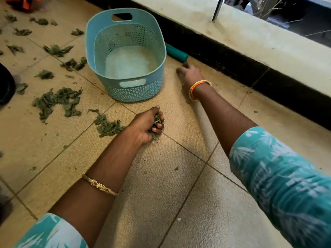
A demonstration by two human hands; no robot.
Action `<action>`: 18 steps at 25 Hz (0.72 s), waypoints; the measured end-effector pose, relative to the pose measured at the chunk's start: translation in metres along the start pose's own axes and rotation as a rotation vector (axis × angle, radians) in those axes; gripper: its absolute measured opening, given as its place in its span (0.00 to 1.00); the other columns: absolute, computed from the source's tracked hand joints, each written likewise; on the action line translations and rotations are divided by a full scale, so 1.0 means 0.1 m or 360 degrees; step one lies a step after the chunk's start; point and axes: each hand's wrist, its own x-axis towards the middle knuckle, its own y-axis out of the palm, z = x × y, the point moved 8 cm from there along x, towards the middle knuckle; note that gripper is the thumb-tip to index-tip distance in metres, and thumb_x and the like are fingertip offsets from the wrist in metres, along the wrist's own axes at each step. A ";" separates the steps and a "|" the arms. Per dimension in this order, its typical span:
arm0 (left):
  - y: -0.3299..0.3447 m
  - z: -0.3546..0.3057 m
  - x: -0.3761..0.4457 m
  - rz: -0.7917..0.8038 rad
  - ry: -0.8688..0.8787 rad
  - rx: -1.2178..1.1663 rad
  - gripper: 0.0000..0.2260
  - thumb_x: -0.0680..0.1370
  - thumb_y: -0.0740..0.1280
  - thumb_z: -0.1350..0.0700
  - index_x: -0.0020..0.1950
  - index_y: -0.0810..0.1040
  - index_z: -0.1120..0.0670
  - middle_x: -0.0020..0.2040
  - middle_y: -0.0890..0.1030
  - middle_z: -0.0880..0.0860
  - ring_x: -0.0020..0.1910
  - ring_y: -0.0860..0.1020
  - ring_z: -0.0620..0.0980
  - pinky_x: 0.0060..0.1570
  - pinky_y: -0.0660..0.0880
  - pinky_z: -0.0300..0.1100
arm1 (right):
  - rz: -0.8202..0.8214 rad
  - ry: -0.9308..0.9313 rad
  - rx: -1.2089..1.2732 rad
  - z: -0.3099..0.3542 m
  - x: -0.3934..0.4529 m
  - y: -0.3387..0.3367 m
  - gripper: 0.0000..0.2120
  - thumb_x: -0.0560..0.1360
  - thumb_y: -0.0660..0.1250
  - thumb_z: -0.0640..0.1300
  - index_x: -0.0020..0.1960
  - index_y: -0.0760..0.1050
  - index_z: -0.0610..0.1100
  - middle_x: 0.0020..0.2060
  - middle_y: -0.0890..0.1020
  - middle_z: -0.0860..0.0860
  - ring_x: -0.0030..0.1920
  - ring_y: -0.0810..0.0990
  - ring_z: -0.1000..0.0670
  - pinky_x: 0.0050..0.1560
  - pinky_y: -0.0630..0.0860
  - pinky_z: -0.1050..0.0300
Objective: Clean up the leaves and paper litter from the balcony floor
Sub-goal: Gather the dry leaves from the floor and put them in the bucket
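A light blue perforated plastic basket [125,56] with cut-out handles stands on the floor toward the far centre. Inside, only its pale, whitish bottom shows. Just behind its right side lies a teal cylinder [176,52], partly hidden by the basket.

The left hand [145,125] rests low over the tiled floor [161,194], near the basket's front, fingers curled tightly around a small bunch of green leaves [156,122]. A gold bangle [100,185] sits on that forearm. The right hand [189,73] reaches farther, to the right of the basket and close to the teal cylinder; it is blurred, fingers bent down toward the floor, and whether it holds anything cannot be told. An orange and gold bangle [198,89] circles its wrist. Both arms wear turquoise sleeves with a white leaf print.

Scattered leaves [59,102] lie in clumps across the beige tiles to the left of the basket, the nearest clump just beside the left hand. Along the right runs a low pale ledge [250,38] with a dark base.
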 end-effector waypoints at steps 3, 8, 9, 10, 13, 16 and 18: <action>-0.03 -0.01 -0.03 0.0000 0.0018 0.0009 0.14 0.83 0.59 0.53 0.38 0.68 0.55 0.30 0.70 0.50 0.19 0.64 0.42 0.15 0.57 0.30 | -0.0239 -0.0196 -0.0155 0.12 -0.16 0.04 0.16 0.79 0.57 0.34 0.65 0.71 0.36 0.66 0.71 0.40 0.66 0.68 0.40 0.65 0.68 0.51; -0.15 0.05 -0.14 -0.0021 -0.0009 -0.0045 0.14 0.83 0.59 0.53 0.38 0.69 0.55 0.29 0.71 0.50 0.20 0.69 0.43 0.15 0.60 0.31 | -0.0331 -0.0114 -0.0131 0.00 -0.34 -0.13 0.11 0.76 0.61 0.31 0.56 0.78 0.35 0.52 0.80 0.40 0.54 0.78 0.42 0.56 0.75 0.51; -0.17 0.06 -0.18 -0.0023 -0.0026 -0.0068 0.14 0.82 0.60 0.53 0.38 0.70 0.55 0.29 0.71 0.51 0.21 0.70 0.44 0.16 0.62 0.32 | -0.0312 0.0024 0.0064 -0.06 -0.36 -0.18 0.11 0.75 0.61 0.30 0.54 0.79 0.35 0.50 0.82 0.41 0.52 0.80 0.43 0.55 0.76 0.52; -0.19 0.07 -0.22 -0.0023 -0.0035 -0.0079 0.14 0.82 0.60 0.53 0.38 0.70 0.56 0.30 0.71 0.51 0.22 0.71 0.44 0.16 0.64 0.32 | -0.0318 0.0201 0.0345 -0.11 -0.43 -0.24 0.11 0.75 0.62 0.30 0.53 0.80 0.36 0.49 0.83 0.42 0.50 0.81 0.46 0.54 0.77 0.55; -0.29 0.06 -0.32 -0.0034 -0.0051 -0.0086 0.14 0.82 0.60 0.52 0.38 0.70 0.56 0.30 0.70 0.51 0.23 0.72 0.44 0.18 0.67 0.32 | -0.0288 0.0556 0.1459 -0.02 -0.88 -0.34 0.09 0.74 0.65 0.30 0.50 0.80 0.38 0.43 0.83 0.48 0.45 0.81 0.53 0.48 0.79 0.61; -0.42 -0.01 -0.42 -0.0111 -0.0046 -0.0131 0.17 0.83 0.58 0.52 0.36 0.69 0.57 0.24 0.70 0.51 0.22 0.72 0.46 0.17 0.69 0.33 | 0.0123 0.0420 0.1958 0.54 -1.37 -0.39 0.07 0.73 0.65 0.29 0.48 0.78 0.37 0.39 0.81 0.51 0.40 0.80 0.57 0.39 0.78 0.69; -0.47 -0.09 -0.54 -0.0131 -0.0017 -0.0119 0.18 0.83 0.55 0.52 0.36 0.70 0.57 0.21 0.70 0.51 0.20 0.71 0.46 0.16 0.67 0.32 | 0.0331 0.0250 0.2023 0.95 -1.55 -0.36 0.08 0.72 0.66 0.28 0.46 0.78 0.38 0.39 0.82 0.45 0.38 0.80 0.52 0.42 0.80 0.63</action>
